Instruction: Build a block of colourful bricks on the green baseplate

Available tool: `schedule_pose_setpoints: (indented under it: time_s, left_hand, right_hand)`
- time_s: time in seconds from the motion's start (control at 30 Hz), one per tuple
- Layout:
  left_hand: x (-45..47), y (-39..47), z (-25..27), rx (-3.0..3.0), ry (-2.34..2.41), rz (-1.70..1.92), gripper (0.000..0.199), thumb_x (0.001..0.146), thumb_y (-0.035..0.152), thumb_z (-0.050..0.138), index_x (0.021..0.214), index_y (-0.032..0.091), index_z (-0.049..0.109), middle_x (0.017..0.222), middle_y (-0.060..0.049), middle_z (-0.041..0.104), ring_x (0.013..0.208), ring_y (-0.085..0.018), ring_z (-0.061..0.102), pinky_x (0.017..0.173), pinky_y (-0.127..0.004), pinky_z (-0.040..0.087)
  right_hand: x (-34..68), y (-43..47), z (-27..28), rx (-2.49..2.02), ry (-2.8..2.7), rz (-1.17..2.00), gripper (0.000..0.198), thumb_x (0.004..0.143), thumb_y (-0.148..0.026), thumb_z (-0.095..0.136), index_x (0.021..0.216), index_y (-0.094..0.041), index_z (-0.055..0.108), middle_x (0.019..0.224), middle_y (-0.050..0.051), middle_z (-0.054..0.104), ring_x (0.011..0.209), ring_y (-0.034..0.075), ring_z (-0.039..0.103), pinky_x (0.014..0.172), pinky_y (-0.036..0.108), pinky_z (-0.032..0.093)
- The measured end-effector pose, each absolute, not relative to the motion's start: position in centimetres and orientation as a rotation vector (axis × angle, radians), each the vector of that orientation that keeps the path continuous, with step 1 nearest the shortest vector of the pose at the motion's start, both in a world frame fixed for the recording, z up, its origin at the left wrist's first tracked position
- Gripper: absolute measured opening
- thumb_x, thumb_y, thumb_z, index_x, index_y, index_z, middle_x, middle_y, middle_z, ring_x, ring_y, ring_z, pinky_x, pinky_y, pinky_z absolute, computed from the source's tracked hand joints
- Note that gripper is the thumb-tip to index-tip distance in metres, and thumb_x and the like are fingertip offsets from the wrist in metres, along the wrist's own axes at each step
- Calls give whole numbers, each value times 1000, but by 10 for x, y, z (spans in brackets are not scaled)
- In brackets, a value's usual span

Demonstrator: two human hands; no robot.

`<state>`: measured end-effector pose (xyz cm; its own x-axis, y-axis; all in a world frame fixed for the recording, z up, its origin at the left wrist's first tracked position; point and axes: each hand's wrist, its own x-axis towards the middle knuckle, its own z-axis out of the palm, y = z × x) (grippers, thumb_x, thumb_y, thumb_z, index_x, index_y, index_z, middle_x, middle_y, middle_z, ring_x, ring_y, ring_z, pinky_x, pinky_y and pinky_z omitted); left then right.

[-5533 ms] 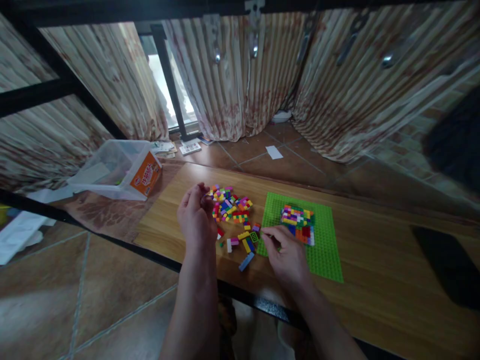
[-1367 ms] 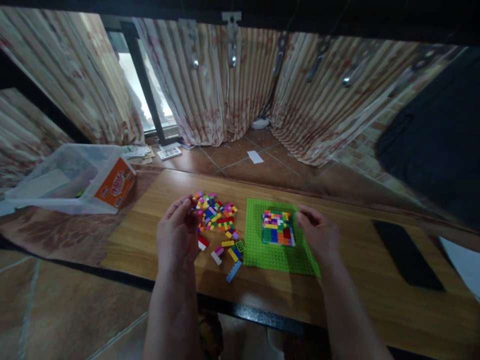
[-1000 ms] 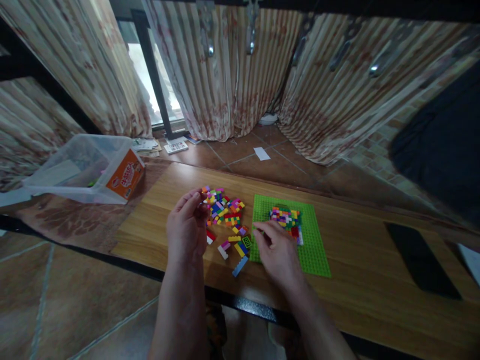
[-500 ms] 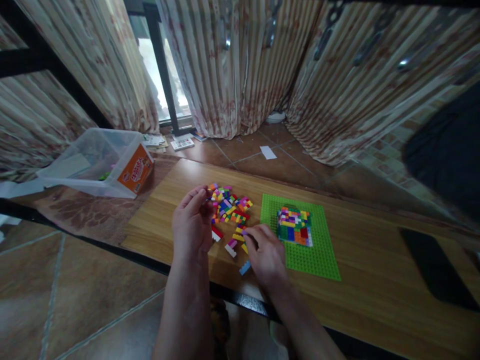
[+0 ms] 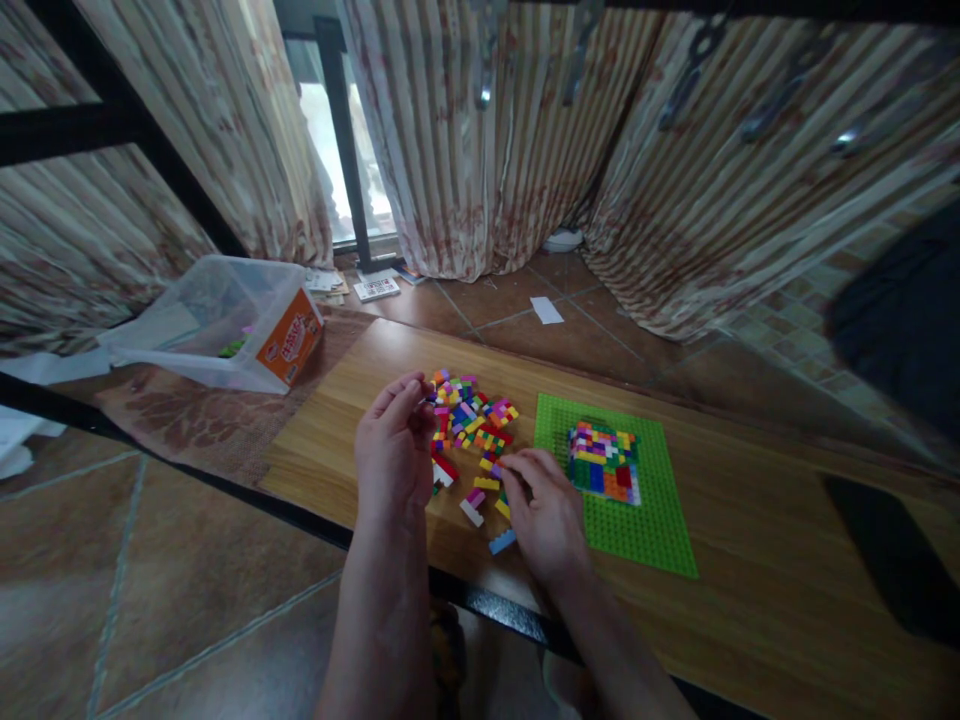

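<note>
My left hand [image 5: 397,440] is raised at the left side of a pile of colourful toy bricks [image 5: 469,405], its fingers curled into a pinch. What sits between those fingertips is too small to make out. My right hand [image 5: 544,505] reaches in at the near end of the pile, with thumb and forefinger closed on a purple brick [image 5: 496,471]. Beside it lie a blue brick [image 5: 502,541], a pink-and-white pair [image 5: 472,508] and some yellow bricks [image 5: 486,483]. To the right, a multicoloured brick build [image 5: 606,460] stands on a green baseplate [image 5: 660,535].
A clear plastic bin [image 5: 225,370] with an orange label stands at the left on a brown cloth [image 5: 180,435]. A dark flat slab [image 5: 885,550] lies at the right of the wooden table [image 5: 750,600]. Striped curtains [image 5: 487,150] hang behind.
The whole view has shifted slightly, so everything appears a little further right. Both hands keep nearly the same pose, the right one still at the purple brick.
</note>
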<state>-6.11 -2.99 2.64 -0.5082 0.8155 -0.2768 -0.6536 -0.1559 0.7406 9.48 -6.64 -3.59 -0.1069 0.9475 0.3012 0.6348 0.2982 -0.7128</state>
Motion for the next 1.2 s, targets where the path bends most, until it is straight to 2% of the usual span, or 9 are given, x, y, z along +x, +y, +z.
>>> schedule_pose_setpoints:
  time_s: [0.2,0.37,0.63,0.7,0.83,0.9,1.07,1.2]
  left_hand:
    - [-68,-32,26,207,1018,1866,22,59,18,79,78,12,70,71,0,64,52,-3,51,47,-13,40]
    - [-73,-30,26,194,995,1865,22,58,17,79,78,12,70,72,-1,64,53,-4,52,47,-13,40]
    - [-73,-27,31,161,1015,1826,21,59,16,79,76,11,69,70,1,64,51,-2,51,46,-10,40]
    - [-72,-27,32,180,1020,1815,18,60,16,78,75,12,68,69,1,63,51,-2,51,47,-10,41]
    - [-70,-25,32,221,1040,1829,13,61,15,76,71,13,68,67,0,62,52,-2,51,47,-9,41]
    - [-68,-24,31,242,1049,1830,11,62,15,75,70,13,69,66,0,61,52,-3,50,47,-9,42]
    - [-60,-20,26,301,1082,1789,9,64,15,74,70,13,68,65,1,60,50,-3,50,46,-9,43]
    - [-48,-18,25,319,1111,1739,6,66,13,71,71,13,69,65,1,60,50,-2,50,46,-8,43]
  right_hand:
    - [73,-44,-32,-1393,-2025,515,23,93,-18,50,98,-24,72,101,6,65,93,21,62,85,34,50]
    - [59,-26,-33,-1444,-2229,391,13,87,-18,60,95,-20,70,105,10,62,100,26,57,89,39,48]
    - [54,-20,-29,-1434,-2346,279,3,88,-21,64,87,-19,66,99,9,64,99,25,56,84,36,47]
    - [55,-25,-21,-1454,-2286,336,3,89,-21,63,87,-19,65,95,7,66,95,24,59,82,35,47]
    - [73,-43,8,-1431,-2003,573,8,92,-18,57,87,-21,62,84,1,68,75,16,62,71,28,46]
    - [95,-53,22,-1367,-1878,623,12,93,-20,55,85,-22,64,82,0,68,76,15,63,72,26,47]
    - [180,-63,20,-1500,-1509,526,18,91,-27,55,95,-23,72,95,4,71,87,18,66,78,31,50]
    - [234,-62,0,-1690,-1356,461,20,84,-27,57,90,-19,75,88,6,72,75,18,66,69,32,52]
